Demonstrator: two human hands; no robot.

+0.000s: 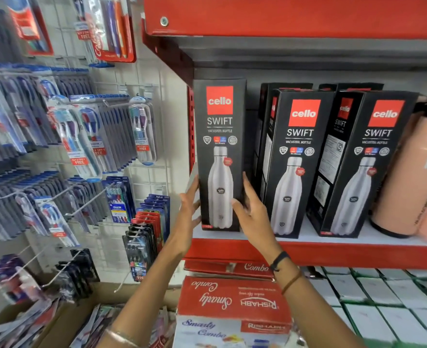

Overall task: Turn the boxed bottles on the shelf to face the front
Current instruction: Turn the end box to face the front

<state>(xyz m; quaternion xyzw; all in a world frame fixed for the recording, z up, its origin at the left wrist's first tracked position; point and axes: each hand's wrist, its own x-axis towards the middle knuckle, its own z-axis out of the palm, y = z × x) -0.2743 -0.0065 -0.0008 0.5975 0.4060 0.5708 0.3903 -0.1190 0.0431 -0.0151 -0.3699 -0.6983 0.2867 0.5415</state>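
Red metal shelf (333,252) carries tall, black cardboard boxes (300,159). Left hand (188,209) and right hand (251,212), fingers straight, press the sides of the leftmost box (220,136), which faces front.

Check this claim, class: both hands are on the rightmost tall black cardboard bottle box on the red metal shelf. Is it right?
Not quite. The head view shows the left hand and right hand on the leftmost tall black cardboard bottle box on the red metal shelf, not the rightmost.

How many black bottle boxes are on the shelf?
5: left box, middle box and right box in front; one back box behind the middle, another behind the right. More may be hidden.
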